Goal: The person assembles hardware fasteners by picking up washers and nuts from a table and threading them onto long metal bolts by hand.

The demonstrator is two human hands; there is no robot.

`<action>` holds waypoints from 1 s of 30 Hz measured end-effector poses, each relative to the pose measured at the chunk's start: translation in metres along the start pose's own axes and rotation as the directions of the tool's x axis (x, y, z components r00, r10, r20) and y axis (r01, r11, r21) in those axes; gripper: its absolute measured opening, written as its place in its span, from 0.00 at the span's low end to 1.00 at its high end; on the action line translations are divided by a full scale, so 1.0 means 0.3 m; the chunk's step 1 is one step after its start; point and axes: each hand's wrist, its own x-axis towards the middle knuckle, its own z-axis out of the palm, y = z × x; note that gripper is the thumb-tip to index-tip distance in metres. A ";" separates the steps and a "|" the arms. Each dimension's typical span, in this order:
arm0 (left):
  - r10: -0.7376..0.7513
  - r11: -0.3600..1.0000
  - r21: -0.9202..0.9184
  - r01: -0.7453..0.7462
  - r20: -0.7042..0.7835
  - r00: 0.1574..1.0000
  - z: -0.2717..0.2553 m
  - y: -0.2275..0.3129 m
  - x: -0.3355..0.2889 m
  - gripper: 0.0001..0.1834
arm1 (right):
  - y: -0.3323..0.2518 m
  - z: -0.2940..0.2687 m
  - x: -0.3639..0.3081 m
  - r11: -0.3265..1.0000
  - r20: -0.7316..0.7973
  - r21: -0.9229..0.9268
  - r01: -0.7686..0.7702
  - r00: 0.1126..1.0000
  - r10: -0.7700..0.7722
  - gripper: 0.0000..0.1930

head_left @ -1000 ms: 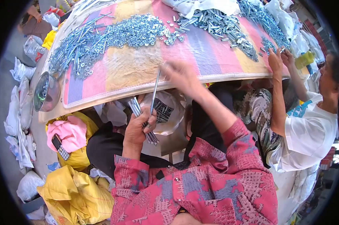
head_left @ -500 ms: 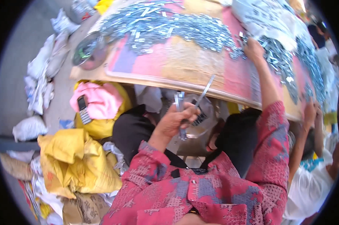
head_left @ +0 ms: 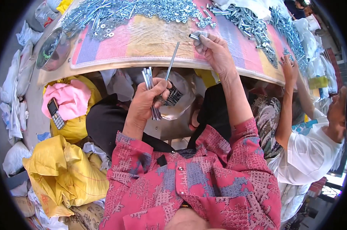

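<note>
My left hand point(head_left: 148, 99) is closed round a bundle of long thin metal bolts point(head_left: 147, 76) below the table's near edge. One separate bolt point(head_left: 173, 59) sticks up from between its thumb and forefinger. Farther right, above the table's front part, my right hand point(head_left: 220, 56) pinches a short metal tube point(head_left: 194, 36), whose open end points left toward that bolt. Grey coverings show on the right fingertips. Loose washers point(head_left: 108, 30) lie on the table to the left, and a heap of short metal tubes point(head_left: 254, 28) lies beyond my right hand.
A striped cloth point(head_left: 146, 46) covers the table. A metal bowl point(head_left: 52, 57) stands at its left corner. Below are an open bag of metal parts point(head_left: 175, 96), yellow sacks point(head_left: 66, 172) and a phone point(head_left: 55, 114) on pink cloth. At right, a co-worker's hand point(head_left: 289, 69) reaches over the table.
My right hand has come back from the tube heap toward my left hand, now with a short tube in its fingers. The whole view has shifted, and the left hand still holds its bolts.
</note>
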 end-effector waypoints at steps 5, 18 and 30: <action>0.014 1.000 -0.008 -0.014 0.006 1.000 0.002 -0.008 -0.004 0.11 | -0.001 0.009 -0.018 0.940 -0.092 -0.322 0.113 0.984 -0.150 0.12; -0.003 1.000 -0.005 0.003 -0.029 1.000 -0.010 -0.013 -0.015 0.10 | 0.014 0.066 0.040 -0.182 0.217 -0.969 0.164 0.919 -0.329 0.10; 0.138 0.988 0.076 -0.138 0.014 0.990 0.002 -0.001 0.004 0.08 | 0.052 0.041 0.034 0.939 -0.302 -0.333 0.081 0.935 -0.188 0.14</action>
